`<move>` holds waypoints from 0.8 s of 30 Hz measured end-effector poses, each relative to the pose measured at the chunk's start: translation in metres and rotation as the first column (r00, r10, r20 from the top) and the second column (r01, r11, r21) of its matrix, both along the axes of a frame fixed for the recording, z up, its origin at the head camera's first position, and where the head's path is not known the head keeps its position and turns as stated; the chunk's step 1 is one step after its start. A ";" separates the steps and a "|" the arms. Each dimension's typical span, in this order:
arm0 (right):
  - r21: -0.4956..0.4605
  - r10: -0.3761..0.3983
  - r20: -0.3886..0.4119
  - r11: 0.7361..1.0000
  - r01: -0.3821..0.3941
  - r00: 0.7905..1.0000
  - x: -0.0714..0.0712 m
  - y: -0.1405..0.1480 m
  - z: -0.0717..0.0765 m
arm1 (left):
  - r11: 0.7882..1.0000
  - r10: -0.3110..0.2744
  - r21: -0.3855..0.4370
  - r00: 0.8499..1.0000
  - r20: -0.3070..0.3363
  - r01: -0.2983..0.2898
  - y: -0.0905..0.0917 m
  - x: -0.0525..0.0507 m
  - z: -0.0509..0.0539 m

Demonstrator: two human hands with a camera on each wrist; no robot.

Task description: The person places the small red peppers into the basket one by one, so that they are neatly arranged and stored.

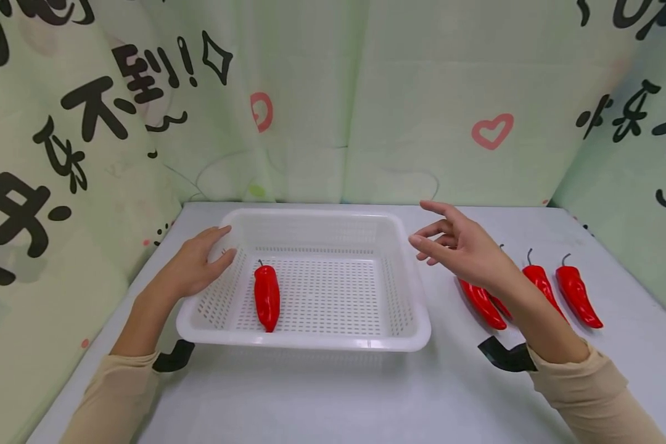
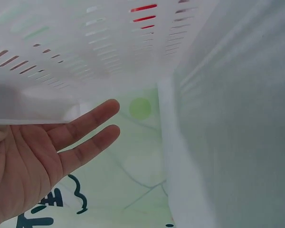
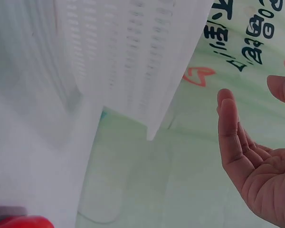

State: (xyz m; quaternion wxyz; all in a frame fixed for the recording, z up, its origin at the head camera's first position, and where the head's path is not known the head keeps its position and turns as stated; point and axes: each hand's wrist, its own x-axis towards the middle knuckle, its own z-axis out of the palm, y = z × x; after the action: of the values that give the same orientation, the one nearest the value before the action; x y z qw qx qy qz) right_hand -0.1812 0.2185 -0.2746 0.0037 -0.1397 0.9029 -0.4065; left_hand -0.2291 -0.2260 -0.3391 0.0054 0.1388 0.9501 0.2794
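A white slotted plastic basket (image 1: 333,340) stands on the table, with one red chili pepper (image 1: 267,297) lying in its left part. At the basket's left rim is my left hand (image 1: 197,262), its thumb reaching over the rim. In the left wrist view two of that hand's fingers (image 2: 97,116) stretch out straight and spread beside the rim. My right hand (image 1: 457,243) hovers off the basket's right side, holding nothing, its fingers loosely bent and thumb apart. Several more red chili peppers (image 1: 579,297) lie on the table to the right, some partly hidden behind the right forearm.
A white-covered table (image 1: 311,394) carries everything. Pale green curtains (image 1: 416,123) with dark lettering and pink hearts hang behind it and along both sides. Black straps (image 1: 507,356) show near the cuffs of the beige sleeves.
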 end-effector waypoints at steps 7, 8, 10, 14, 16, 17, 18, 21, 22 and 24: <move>0.064 -0.042 0.000 0.997 0.042 0.999 -0.001 0.019 -0.013 | 1.000 -0.001 -0.003 1.000 0.006 0.001 -0.001 0.000 0.000; 0.075 -0.046 -0.002 0.996 0.046 0.999 -0.001 0.022 -0.015 | 1.000 0.000 -0.003 1.000 0.006 0.000 -0.001 0.000 0.000; 0.092 -0.053 -0.005 0.994 0.053 0.999 -0.001 0.027 -0.019 | 1.000 0.003 -0.005 1.000 0.006 -0.003 0.000 0.000 0.000; 0.134 -0.070 0.006 0.989 0.069 0.998 -0.002 0.036 -0.024 | 1.000 0.006 -0.005 1.000 0.006 -0.006 0.000 0.000 0.000; 0.155 -0.075 0.014 0.985 0.072 0.997 -0.002 0.039 -0.026 | 1.000 0.006 -0.003 1.000 0.010 -0.006 0.000 0.000 0.000; 0.164 -0.076 0.017 0.984 0.072 0.997 -0.002 0.041 -0.027 | 1.000 0.006 -0.001 1.000 0.012 -0.006 0.000 0.000 0.000; 0.171 -0.077 0.017 0.983 0.073 0.997 -0.002 0.043 -0.028 | 1.000 0.006 0.000 1.000 0.015 -0.006 0.000 0.000 0.000; 0.199 -0.080 0.003 0.977 0.078 0.997 -0.003 0.048 -0.032 | 1.000 0.004 -0.003 1.000 0.018 -0.004 0.000 0.000 0.000; 0.208 -0.083 -0.003 0.975 0.082 0.997 -0.003 0.049 -0.033 | 1.000 0.004 -0.004 1.000 0.017 -0.003 0.000 0.000 0.000; 0.228 -0.092 -0.013 0.969 0.093 0.996 -0.004 0.052 -0.036 | 1.000 0.002 -0.007 1.000 0.018 -0.002 -0.001 -0.001 0.000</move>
State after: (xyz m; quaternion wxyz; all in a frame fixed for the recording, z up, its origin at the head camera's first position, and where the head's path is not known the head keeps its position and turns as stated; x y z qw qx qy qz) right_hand -0.1849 0.2709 -0.3101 -0.0001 -0.0966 0.9492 -0.2995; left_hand -0.2298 -0.2267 -0.3390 0.0140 0.1352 0.9511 0.2774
